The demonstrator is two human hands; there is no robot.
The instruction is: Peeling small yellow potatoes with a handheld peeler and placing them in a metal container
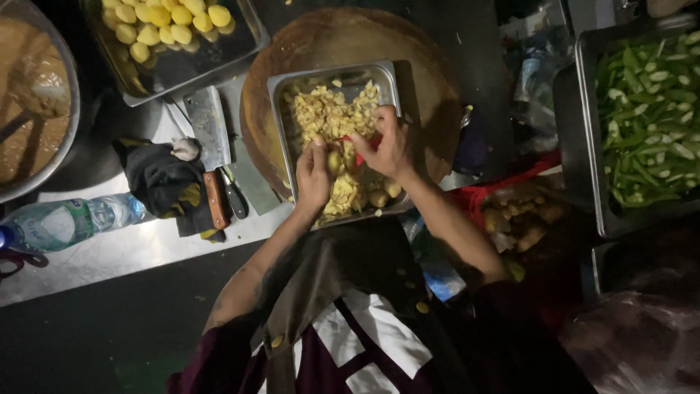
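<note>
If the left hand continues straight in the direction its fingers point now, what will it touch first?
Probably the heap of yellow peelings in the steel pan. The left hand points up the image along the pan, holding a small potato. Depth is unclear, so it might pass above the heap.

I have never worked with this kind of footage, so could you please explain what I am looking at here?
There is one picture, from a camera worn on a person's head, looking down at their own two bare hands. The left hand holds a small yellowish piece of vegetable; the right hand grips a red-handled tool, probably a peeler. Both work over a metal tray of peelings on a round wooden board. Nearby lie a cleaver, a water bottle, a tray of peeled yellow pieces and a tray of cut green vegetables.
</note>
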